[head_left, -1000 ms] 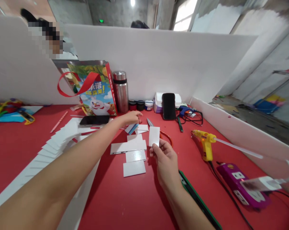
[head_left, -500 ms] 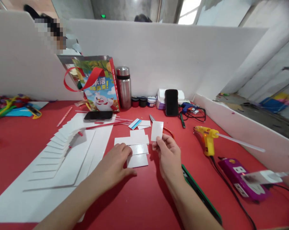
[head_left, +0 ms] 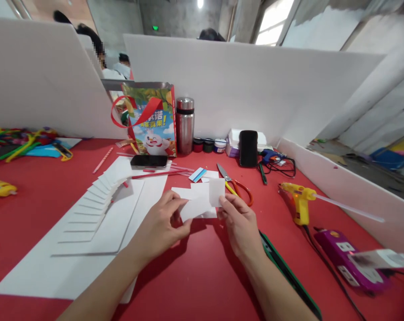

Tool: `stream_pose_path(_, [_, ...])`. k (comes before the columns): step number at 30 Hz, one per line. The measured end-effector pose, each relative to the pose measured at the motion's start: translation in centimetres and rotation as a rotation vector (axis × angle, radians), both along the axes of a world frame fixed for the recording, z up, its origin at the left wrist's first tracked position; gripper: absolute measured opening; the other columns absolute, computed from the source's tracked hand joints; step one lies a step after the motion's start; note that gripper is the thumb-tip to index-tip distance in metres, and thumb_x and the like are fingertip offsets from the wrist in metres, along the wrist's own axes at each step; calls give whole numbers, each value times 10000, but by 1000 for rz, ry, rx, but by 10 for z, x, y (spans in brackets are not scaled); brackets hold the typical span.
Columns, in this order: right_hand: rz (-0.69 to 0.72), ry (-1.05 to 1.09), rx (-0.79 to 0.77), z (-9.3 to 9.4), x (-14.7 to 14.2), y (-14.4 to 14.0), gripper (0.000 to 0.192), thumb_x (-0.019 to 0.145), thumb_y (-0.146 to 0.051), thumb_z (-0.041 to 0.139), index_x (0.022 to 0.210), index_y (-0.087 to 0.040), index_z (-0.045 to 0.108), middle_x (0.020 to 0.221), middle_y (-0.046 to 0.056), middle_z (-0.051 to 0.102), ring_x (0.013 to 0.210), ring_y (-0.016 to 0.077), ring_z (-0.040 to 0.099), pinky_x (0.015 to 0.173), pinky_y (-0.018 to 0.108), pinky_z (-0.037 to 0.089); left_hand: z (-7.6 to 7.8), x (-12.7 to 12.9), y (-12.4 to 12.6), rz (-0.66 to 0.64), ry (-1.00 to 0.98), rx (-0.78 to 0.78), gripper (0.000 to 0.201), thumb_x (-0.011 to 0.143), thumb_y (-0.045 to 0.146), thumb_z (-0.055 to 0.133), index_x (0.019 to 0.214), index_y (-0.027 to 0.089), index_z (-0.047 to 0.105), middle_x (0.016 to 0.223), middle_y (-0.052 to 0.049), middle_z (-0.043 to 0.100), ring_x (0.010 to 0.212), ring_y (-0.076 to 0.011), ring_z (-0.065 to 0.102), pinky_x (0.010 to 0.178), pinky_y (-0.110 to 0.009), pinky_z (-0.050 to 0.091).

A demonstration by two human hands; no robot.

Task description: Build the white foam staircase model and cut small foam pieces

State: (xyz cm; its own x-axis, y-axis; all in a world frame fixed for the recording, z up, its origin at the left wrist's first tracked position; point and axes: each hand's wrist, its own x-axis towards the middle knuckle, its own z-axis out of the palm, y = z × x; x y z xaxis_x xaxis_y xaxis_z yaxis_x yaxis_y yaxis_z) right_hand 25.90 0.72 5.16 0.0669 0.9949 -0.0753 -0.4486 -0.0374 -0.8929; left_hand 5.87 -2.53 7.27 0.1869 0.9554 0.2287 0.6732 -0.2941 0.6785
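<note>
My right hand [head_left: 240, 223] is closed on a small white rectangular card [head_left: 216, 192], held upright between thumb and fingers. My left hand [head_left: 166, 220] pinches the left end of another white card [head_left: 197, 208], which is tilted up off the table. The two cards meet or overlap at the right; I cannot tell whether they touch. Behind and under them, more white pieces [head_left: 181, 192] lie on the red table [head_left: 188, 276]. Scissors [head_left: 237, 187] with orange and yellow handles rest just beyond my right hand.
A fanned row of white board pieces [head_left: 88, 207] lies on larger sheets at left. At right are a yellow glue gun [head_left: 300, 203] with a glue stick, a purple power strip [head_left: 351, 258] and a green-edged tool [head_left: 289, 276]. A phone [head_left: 149, 161], bag [head_left: 155, 125] and steel flask [head_left: 185, 127] stand behind.
My left hand has picked up a white card from the table pieces. The upright card in my right hand has come down and left towards it. The view has shifted slightly left.
</note>
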Motion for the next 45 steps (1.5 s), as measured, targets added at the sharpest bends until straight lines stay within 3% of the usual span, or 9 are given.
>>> stream_pose_path(7, [81, 204, -39, 10, 0, -1, 184, 742, -335, 859, 841, -232, 743, 878, 9, 740, 797, 147, 651, 741, 266, 538, -3, 7, 1, 140, -36, 193, 239, 860, 295, 651, 1094, 257, 621, 1017, -44, 571, 761, -166, 597, 746, -325, 538])
stream_pose_path(12, [266, -5, 50, 5, -7, -10, 144, 829, -361, 792, 902, -241, 761, 999, 19, 738, 906, 158, 655, 863, 283, 510, -5, 17, 0, 215, -124, 157, 176, 851, 243, 655, 1020, 194, 645, 931, -17, 559, 759, -152, 568, 718, -303, 493])
stream_pose_path(16, [258, -269, 147, 7, -9, -14, 184, 864, -395, 742, 918, -219, 747, 886, 19, 719, 802, 161, 636, 776, 294, 508, -5, 23, -4, 141, -188, -21, 208, 840, 265, 683, 1028, 191, 635, 902, -12, 583, 784, -172, 571, 721, -320, 482])
stream_pose_path(21, [219, -395, 156, 9, 1, -7, 249, 865, -436, 704, 902, -190, 694, 818, 20, 691, 729, 162, 606, 690, 294, 481, -3, 18, -2, -18, -693, -397, 579, 929, 378, 597, 1463, 240, 424, 878, 3, 600, 665, -157, 645, 591, -295, 520])
stream_pose_path(26, [376, -483, 171, 9, 4, -6, 265, 882, -441, 657, 841, -180, 655, 745, 3, 616, 675, 151, 542, 639, 289, 433, -5, 9, 1, -3, -773, -387, 463, 908, 338, 650, 1348, 204, 599, 1021, -59, 666, 742, -139, 654, 690, -287, 542])
stream_pose_path(31, [430, -434, 151, 13, 5, -8, 285, 905, -460, 640, 934, -177, 658, 815, 24, 654, 720, 166, 579, 681, 309, 460, -6, 5, 1, -150, -844, -525, 666, 872, 278, 705, 1474, 162, 443, 794, -17, 682, 695, -169, 693, 688, -312, 576])
stream_pose_path(35, [538, -386, 175, 15, 7, -7, 256, 899, -430, 669, 957, -181, 690, 849, 32, 660, 749, 170, 589, 697, 309, 471, -5, 4, 0, -252, -900, -623, 620, 830, 233, 759, 1383, 201, 481, 923, -34, 697, 712, -178, 721, 669, -321, 604])
stream_pose_path(40, [262, -298, 183, 9, 11, 0, 172, 903, -388, 699, 945, -222, 717, 998, 31, 680, 866, 157, 602, 763, 275, 479, -8, 5, 1, -128, -862, -518, 401, 845, 217, 744, 1170, 212, 509, 946, -27, 693, 776, -191, 737, 707, -335, 622])
stream_pose_path(45, [17, -317, 194, 8, 16, 4, 213, 921, -396, 683, 1066, -242, 703, 672, -53, 558, 513, 79, 462, 486, 212, 355, -11, 6, 4, -32, -853, -448, 407, 835, 198, 733, 1149, 231, 476, 938, -1, 686, 748, -172, 724, 686, -331, 619])
